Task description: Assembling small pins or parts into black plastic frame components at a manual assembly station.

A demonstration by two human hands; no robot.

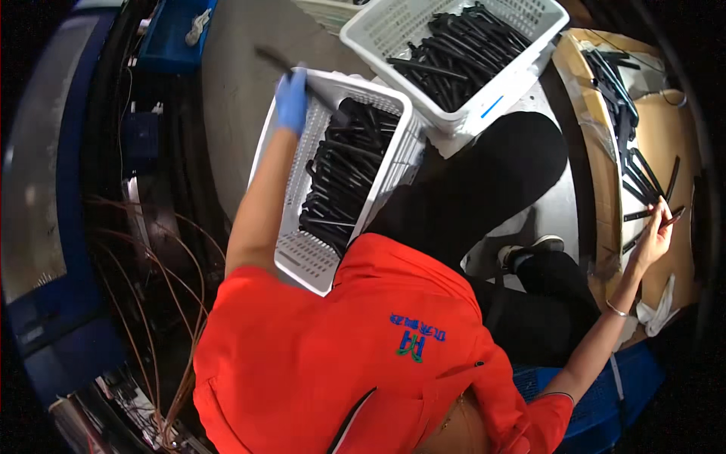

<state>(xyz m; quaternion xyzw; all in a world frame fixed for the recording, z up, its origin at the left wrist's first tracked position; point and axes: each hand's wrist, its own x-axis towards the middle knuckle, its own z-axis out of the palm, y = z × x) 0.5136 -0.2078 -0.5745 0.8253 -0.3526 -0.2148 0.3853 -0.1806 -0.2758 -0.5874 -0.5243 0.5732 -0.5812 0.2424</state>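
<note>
My left hand (292,104), in a blue glove, is closed on a long black bar (274,58). The bar is smeared by motion and slants over the far end of a white perforated basket (305,261). Many black rod-like parts (344,170) lie heaped in that basket. Far to the right, my bare right hand (655,236) pinches a short, slim dark piece (673,218) whose exact kind I cannot make out. It is over an open cardboard box (671,140), where loose black strips (641,175) lie near my fingers.
Another white basket (370,38) with black parts stands at the far middle. A blue bin (170,34) holding a crumpled pale item is at the far left. Thin brown cables (155,261) hang beside dark machinery on the left. A white glove (659,309) lies by the cardboard box.
</note>
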